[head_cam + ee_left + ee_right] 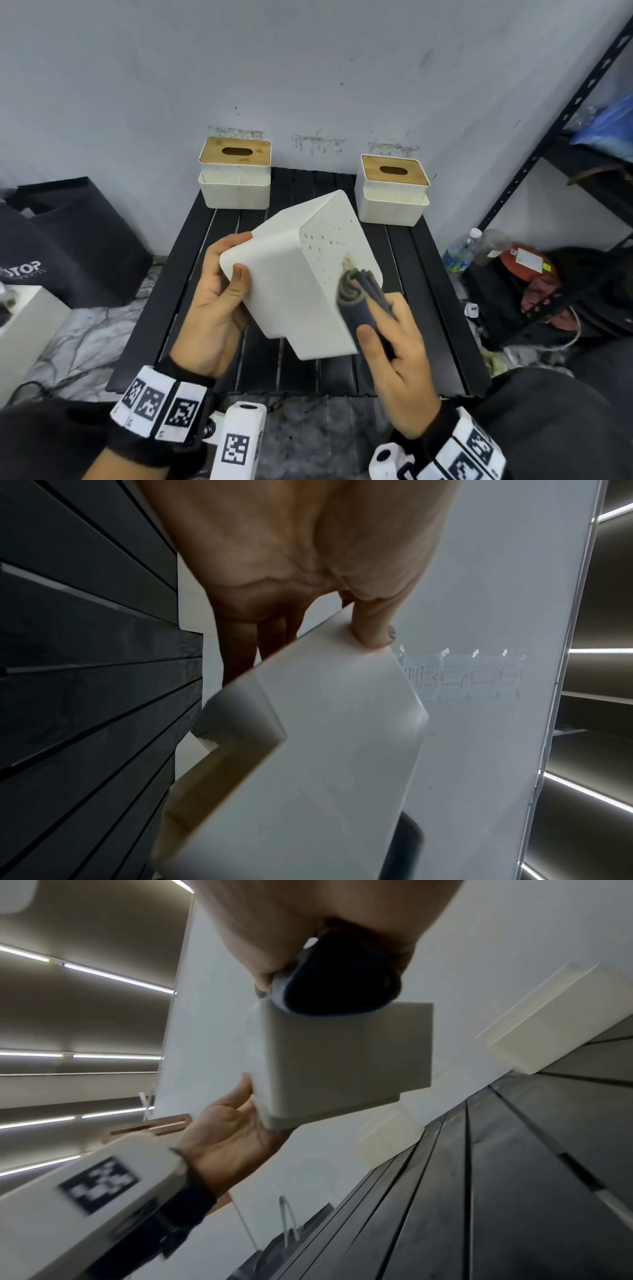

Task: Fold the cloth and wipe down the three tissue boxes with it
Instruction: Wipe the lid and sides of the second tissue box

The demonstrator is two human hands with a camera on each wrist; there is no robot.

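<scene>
My left hand grips a white tissue box tilted in the air above the black slatted table, its speckled underside facing up. The thumb presses on a white face of the box. My right hand pinches a folded dark blue-grey cloth and holds its rolled end against the speckled face near the box's right corner. In the right wrist view the cloth sits on the box. Two more white boxes with wooden lids stand at the back, one left and one right.
A white wall rises right behind the table. A black bag sits on the floor to the left. A black metal shelf stands to the right, with bottles and clutter at its foot.
</scene>
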